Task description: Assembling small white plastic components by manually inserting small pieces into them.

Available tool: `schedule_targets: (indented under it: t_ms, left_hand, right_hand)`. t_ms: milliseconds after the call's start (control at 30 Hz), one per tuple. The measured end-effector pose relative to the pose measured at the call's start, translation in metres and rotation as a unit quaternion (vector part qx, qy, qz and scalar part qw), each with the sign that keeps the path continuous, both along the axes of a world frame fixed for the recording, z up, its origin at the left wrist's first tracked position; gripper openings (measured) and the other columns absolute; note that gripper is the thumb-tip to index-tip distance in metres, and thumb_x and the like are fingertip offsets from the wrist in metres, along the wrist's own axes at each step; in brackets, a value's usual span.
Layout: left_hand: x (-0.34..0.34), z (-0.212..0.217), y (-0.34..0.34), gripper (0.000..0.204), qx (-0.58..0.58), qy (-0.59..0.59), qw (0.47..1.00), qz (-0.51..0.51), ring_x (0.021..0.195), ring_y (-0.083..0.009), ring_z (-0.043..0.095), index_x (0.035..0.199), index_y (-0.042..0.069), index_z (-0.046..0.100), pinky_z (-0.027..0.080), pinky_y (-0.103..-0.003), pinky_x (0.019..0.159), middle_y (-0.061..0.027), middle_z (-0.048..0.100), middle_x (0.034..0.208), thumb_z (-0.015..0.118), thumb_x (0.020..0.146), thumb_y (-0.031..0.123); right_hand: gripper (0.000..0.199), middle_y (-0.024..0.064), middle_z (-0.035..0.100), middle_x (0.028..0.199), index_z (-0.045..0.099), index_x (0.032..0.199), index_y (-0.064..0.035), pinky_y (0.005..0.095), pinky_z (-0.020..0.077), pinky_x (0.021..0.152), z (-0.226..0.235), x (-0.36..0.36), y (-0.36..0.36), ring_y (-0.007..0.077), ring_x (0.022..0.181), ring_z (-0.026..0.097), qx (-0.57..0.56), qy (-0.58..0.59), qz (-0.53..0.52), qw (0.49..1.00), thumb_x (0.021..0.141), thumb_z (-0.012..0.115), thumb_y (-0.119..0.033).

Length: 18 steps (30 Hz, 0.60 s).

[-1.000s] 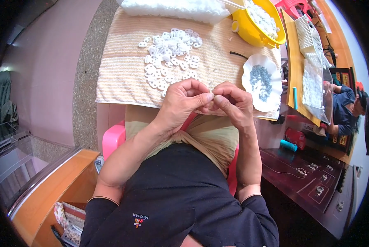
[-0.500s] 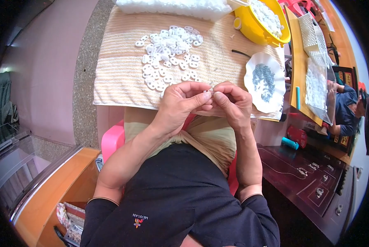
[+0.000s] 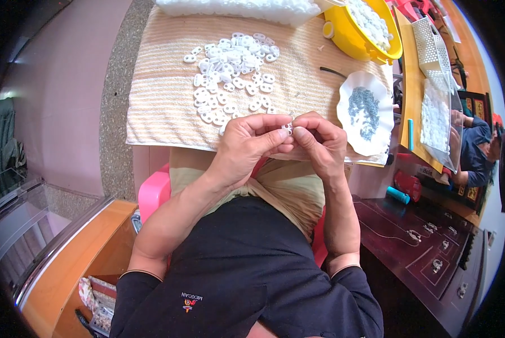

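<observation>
Over the near edge of the towel, my left hand [image 3: 242, 141] pinches a small white two-holed plastic piece [image 3: 287, 128] between thumb and forefinger. My right hand [image 3: 324, 145] meets it from the right, thumb and fingertips closed against the piece's edge. Whatever the right fingertips hold is too small to make out. Beyond my hands lies a loose heap of white two-holed plastic pieces [image 3: 230, 65], oval and flat. To the right, a white wavy-rimmed dish [image 3: 383, 118] carries a pile of tiny dark grey metallic bits [image 3: 364, 110].
A striped towel [image 3: 162, 96] covers the table. At the back stand a clear bag of white pieces [image 3: 235, 8] and a yellow tub [image 3: 348, 42] of white pieces. A thin black strip [image 3: 332, 71] lies near the dish. On the right, a co-worker [image 3: 478, 149] sits by a clear bin [image 3: 437, 121].
The fingertips of both hands have shifted slightly, and the white piece now shows more of its holed face. The heap and the dish keep their places on the towel.
</observation>
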<state>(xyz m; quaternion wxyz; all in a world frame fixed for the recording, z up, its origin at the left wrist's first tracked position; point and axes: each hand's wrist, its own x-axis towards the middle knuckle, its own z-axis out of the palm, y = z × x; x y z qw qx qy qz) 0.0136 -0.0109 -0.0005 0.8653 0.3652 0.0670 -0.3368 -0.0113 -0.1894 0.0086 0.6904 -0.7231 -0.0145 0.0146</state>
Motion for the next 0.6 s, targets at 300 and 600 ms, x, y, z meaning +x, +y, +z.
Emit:
schedule_targets:
  t_ms: [300,600]
  left_hand:
    - [-0.0010,-0.0013,0.0001,0.017,-0.009,-0.008,1.000,0.010,0.078,-0.0133,0.067,0.104,-0.001,0.062,0.057,-0.026,0.074,-0.0101,0.068,0.092,0.064,0.088,0.002]
    - [-0.0034,-0.0016,-0.0003,0.018,-0.005,-0.013,1.000,0.014,0.077,-0.0149,0.068,0.104,-0.002,0.063,0.057,-0.026,0.072,-0.0115,0.069,0.091,0.066,0.087,0.003]
  right_hand:
    - [0.008,0.0080,0.063,0.090,0.064,0.094,0.0049,0.0223,0.0465,0.074,-0.0003,0.0005,-0.0026,0.0117,0.082,0.058,-0.035,-0.025,0.015,0.999,0.087,0.063,0.002]
    - [0.005,0.0076,0.065,0.086,0.067,0.089,0.0038,0.0236,0.0481,0.070,0.0001,0.0021,-0.0028,0.0125,0.078,0.060,-0.054,-0.054,0.020,0.997,0.086,0.064,0.000]
